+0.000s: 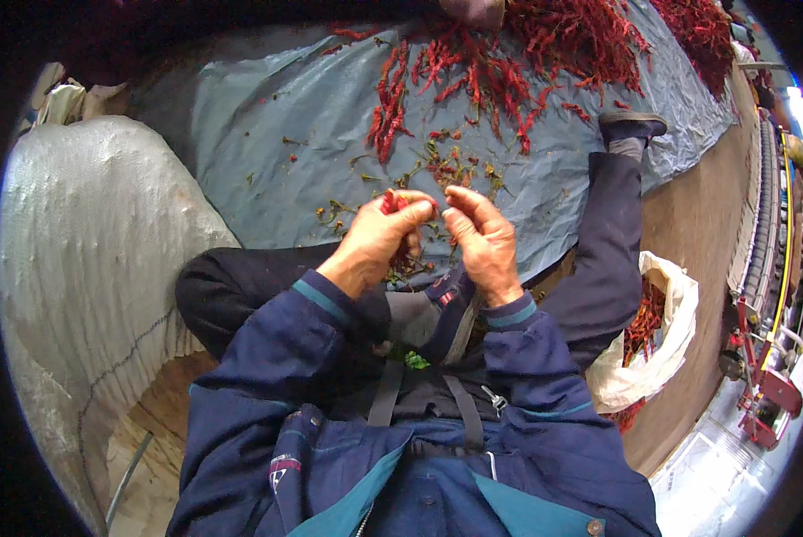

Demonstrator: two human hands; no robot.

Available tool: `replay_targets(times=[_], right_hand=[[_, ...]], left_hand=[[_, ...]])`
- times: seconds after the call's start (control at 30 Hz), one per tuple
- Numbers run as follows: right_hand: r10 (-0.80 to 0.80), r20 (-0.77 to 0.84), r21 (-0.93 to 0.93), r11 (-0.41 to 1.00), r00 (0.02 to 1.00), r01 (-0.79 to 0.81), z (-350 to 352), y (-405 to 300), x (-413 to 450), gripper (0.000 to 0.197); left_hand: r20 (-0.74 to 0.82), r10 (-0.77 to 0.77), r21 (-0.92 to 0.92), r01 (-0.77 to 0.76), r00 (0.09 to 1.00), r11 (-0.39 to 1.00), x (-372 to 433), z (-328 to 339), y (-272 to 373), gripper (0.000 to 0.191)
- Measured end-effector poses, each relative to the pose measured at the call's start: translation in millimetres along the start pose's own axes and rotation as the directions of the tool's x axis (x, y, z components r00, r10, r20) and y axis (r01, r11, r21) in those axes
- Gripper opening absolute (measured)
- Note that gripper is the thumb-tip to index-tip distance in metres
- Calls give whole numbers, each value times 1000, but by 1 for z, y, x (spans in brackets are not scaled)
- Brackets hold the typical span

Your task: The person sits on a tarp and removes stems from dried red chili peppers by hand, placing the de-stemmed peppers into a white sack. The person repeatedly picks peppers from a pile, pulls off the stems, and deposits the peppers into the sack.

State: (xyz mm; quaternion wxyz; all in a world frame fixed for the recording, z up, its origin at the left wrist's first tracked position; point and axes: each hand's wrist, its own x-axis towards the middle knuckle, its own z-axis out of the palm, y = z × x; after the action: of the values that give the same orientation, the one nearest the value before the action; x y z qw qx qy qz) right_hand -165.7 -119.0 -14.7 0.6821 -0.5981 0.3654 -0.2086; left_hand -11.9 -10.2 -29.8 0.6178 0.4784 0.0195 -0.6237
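My left hand [368, 238] is closed around some dried red chili peppers [389, 201], whose ends show above and below the curled fingers. Just right of it, my right hand [487, 245] is raised with a gap between thumb and index finger, and nothing is visible in that gap. Both hands are above a grey-blue plastic sheet [274, 127]. Plucked stems and caps [450, 166] are scattered on the sheet beyond the fingertips. Farther out lies a loose row of red chilies [391, 101], beside a large heap of them [569, 43].
At left a full pale woven sack [106, 194] leans against my bent leg. A white bag [678, 322] holding chilies sits by my right leg [606, 235]. Another chili heap [697, 40] is at top right. Red-framed machinery [767, 396] stands beyond the wooden floor [690, 221].
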Motion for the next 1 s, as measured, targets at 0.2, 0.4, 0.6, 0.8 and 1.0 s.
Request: replay_targets(times=[0.2, 0.4, 0.6, 0.8, 1.0], right_hand=[[-167, 85, -615, 767, 982, 184, -27, 18, 33, 18], [-23, 255, -869, 434, 967, 240, 12, 45, 47, 19], [62, 195, -566, 822, 979, 61, -17, 54, 60, 19], [135, 139, -200, 974, 981, -106, -19, -10, 49, 17], [-14, 353, -220, 971, 935, 98, -5, -40, 48, 13]], left_hand=[[-174, 225, -174, -254, 959, 951, 1, -9, 43, 21], [-185, 171, -112, -194, 968, 975, 3, -12, 38, 17], [-180, 169, -44, -180, 969, 983, 10, -10, 30, 20], [-102, 11, 96, -2, 995, 995, 10, 4, 22, 26], [-55, -11, 151, 19, 998, 988, 5, -2, 22, 28]])
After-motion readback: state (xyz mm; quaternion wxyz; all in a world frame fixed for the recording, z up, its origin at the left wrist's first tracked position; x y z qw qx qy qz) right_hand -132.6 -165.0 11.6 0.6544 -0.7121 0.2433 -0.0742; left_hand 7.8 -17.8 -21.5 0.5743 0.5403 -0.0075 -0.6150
